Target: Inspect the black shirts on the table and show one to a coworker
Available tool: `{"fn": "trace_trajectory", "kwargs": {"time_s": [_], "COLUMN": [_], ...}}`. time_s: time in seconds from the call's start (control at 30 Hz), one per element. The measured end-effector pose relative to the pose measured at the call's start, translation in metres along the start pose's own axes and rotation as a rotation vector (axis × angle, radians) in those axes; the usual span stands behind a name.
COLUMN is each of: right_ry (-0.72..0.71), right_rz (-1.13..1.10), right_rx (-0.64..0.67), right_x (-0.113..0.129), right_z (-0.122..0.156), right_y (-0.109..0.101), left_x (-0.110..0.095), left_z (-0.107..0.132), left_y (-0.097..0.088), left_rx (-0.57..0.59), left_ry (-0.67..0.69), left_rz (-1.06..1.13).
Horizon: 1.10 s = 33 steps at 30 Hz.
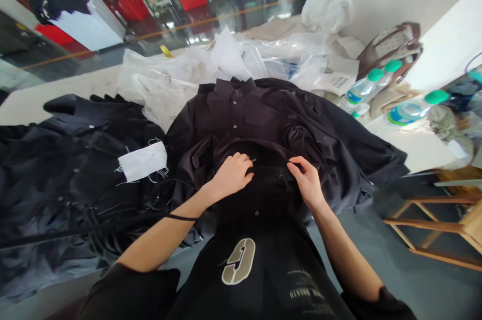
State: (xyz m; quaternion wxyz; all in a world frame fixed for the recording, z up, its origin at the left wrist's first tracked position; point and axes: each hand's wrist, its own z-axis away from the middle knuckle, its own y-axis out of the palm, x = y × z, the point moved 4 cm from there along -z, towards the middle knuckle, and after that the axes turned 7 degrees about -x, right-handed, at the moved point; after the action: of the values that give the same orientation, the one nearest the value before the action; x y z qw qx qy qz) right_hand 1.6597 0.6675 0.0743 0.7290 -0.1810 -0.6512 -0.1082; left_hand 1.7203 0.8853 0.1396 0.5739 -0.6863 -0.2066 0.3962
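Note:
A dark buttoned shirt (256, 119) lies spread on the table in front of me, collar away from me. My left hand (232, 174) rests on its lower front, fingers curled and pinching a small metal piece against the fabric. My right hand (307, 179) grips a fold of the same shirt's hem between thumb and fingers. Both hands sit close together near the table's front edge.
A pile of dark garments (75, 169) with a white tag (143, 161) lies at the left. Clear plastic bags (226, 66) are heaped behind the shirt. Water bottles (363, 90) lie at the right. A wooden stool (444, 224) stands lower right.

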Motion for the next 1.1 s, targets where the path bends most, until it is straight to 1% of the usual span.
{"fn": "trace_trajectory", "kwargs": {"time_s": [0.03,0.07,0.1,0.13,0.17,0.23,0.27,0.3,0.33,0.37,0.43,0.5,0.57,0.6,0.63,0.7,0.83,0.9,1.0,1.07,1.1], "right_ry": [-0.010,-0.018,-0.024,-0.027,-0.031,-0.039,-0.039,-0.036,-0.033,-0.031,-0.033,-0.031,-0.004,0.018,0.042,0.088,0.101,0.080,0.051,0.040,0.037], "right_rz": [-0.005,-0.008,-0.009,-0.009,-0.012,-0.022,-0.029,-0.034,-0.036,-0.033,-0.022,-0.018,-0.041,-0.059,-0.076,-0.104,-0.113,-0.085,-0.054,-0.063,-0.075], "right_rx": [-0.003,-0.005,-0.006,-0.008,-0.012,-0.016,-0.017,-0.019,-0.024,-0.029,-0.043,-0.054,-0.064,-0.071,-0.078,-0.084,-0.064,-0.050,-0.030,-0.018,-0.011], "right_x": [0.002,0.003,0.004,0.005,0.006,0.007,0.006,0.005,0.004,0.003,-0.001,-0.006,-0.012,-0.014,-0.016,-0.020,-0.019,-0.017,-0.012,-0.010,-0.009], "right_z": [0.000,0.001,0.002,0.003,0.004,0.007,0.008,0.009,0.010,0.011,0.013,0.016,0.019,0.021,0.022,0.025,0.027,0.026,0.025,0.024,0.024], "right_y": [0.000,0.000,0.000,0.000,0.000,0.001,0.002,0.002,0.002,0.002,0.001,0.000,-0.001,-0.002,-0.002,-0.003,-0.003,-0.003,-0.002,-0.002,-0.001], "left_x": [0.002,0.004,0.004,0.003,0.000,-0.009,-0.014,-0.019,-0.023,-0.026,-0.029,-0.026,-0.019,-0.015,-0.011,-0.005,0.006,0.009,0.014,0.015,0.015], "left_z": [-0.001,0.000,0.004,0.008,0.015,0.031,0.039,0.047,0.054,0.059,0.067,0.073,0.078,0.080,0.082,0.083,0.078,0.074,0.071,0.069,0.067], "left_y": [0.000,-0.004,-0.009,-0.017,-0.024,-0.033,-0.033,-0.029,-0.022,-0.013,0.007,0.024,0.032,0.033,0.032,0.021,-0.017,-0.028,-0.031,-0.030,-0.030], "left_rx": [0.022,0.019,-0.015,-0.074,-0.147,-0.308,-0.363,-0.384,-0.369,-0.327,-0.203,-0.091,0.000,0.040,0.071,0.088,0.005,0.020,0.037,0.005,-0.015], "left_ry": [-0.010,-0.012,0.004,0.047,0.120,0.314,0.397,0.453,0.478,0.475,0.407,0.293,0.170,0.117,0.070,-0.011,-0.158,-0.227,-0.409,-0.489,-0.492], "left_rz": [0.027,0.081,0.148,0.209,0.248,0.246,0.215,0.186,0.167,0.158,0.142,0.105,0.044,0.024,0.022,0.088,0.386,0.568,0.825,0.890,0.884]}}
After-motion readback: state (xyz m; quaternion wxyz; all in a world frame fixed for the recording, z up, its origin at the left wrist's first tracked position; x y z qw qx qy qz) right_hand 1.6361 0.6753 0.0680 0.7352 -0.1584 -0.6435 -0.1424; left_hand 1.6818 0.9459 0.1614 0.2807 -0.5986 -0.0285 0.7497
